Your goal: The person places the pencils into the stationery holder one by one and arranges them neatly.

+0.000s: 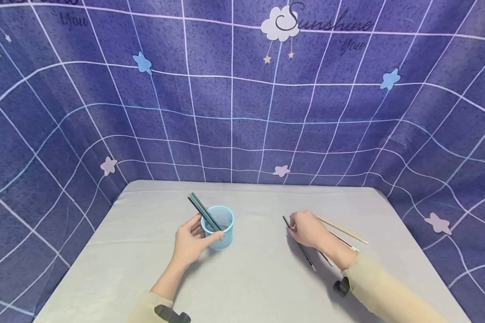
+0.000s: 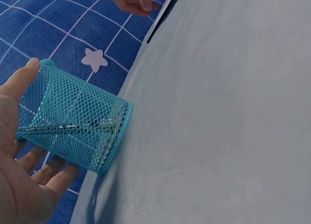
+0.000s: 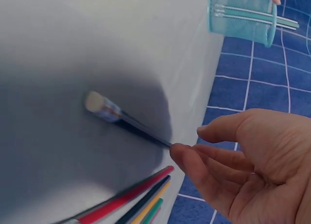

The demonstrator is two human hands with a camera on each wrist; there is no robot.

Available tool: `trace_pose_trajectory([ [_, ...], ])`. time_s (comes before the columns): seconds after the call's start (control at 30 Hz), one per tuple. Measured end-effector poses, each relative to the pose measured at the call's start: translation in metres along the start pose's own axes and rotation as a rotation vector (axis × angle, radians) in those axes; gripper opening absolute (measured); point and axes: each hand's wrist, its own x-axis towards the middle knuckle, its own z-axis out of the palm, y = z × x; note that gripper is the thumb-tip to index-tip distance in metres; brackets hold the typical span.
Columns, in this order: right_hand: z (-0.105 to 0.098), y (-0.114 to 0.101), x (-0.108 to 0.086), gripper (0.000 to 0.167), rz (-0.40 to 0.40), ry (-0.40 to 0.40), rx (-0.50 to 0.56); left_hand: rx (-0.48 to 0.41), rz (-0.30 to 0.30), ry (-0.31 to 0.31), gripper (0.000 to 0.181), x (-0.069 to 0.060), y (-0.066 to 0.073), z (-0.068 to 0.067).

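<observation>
My left hand [image 1: 191, 244] holds a light-blue mesh pencil cup [image 2: 77, 117], thumb at the rim and fingers round its far side. Several dark and green pencils [image 1: 202, 210] lean in the cup, sticking out to the upper left. Over on the right, my right hand [image 1: 309, 229] is at a dark pencil [image 1: 306, 256] lying on the table. In the right wrist view an index fingertip [image 3: 179, 155] touches that pencil, and the thumb stands apart from it. The pencil's white eraser end [image 3: 95, 102] points away from the hand and looks blurred.
Beside the right hand lie more pencils: a yellow one [image 1: 343, 229], a red one [image 3: 121, 199] and others partly covered by the arm. A pale cloth covers the table [image 1: 250, 278]. Blue grid-patterned curtain [image 1: 242, 98] hangs behind and on both sides.
</observation>
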Motion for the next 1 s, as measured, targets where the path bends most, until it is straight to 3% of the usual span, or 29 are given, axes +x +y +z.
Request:
trace_pose_trajectory([
  [0.23,0.01,-0.001,-0.007,0.043,0.051,-0.064,-0.046,-0.001,0.011,0.005,0.084,0.0,0.0,0.0],
  [0.5,0.016,-0.003,-0.008,0.033,0.16,-0.114,-0.018,0.005,-0.002,0.011,0.083,-0.001,0.002,0.001],
  [0.7,0.007,-0.001,-0.001,0.051,0.108,-0.115,0.022,0.007,-0.012,0.013,0.085,-0.001,0.002,0.002],
  [1.0,-0.021,0.0,0.024,0.008,0.105,0.009,0.148,0.013,-0.006,0.012,0.083,-0.001,0.003,0.002],
])
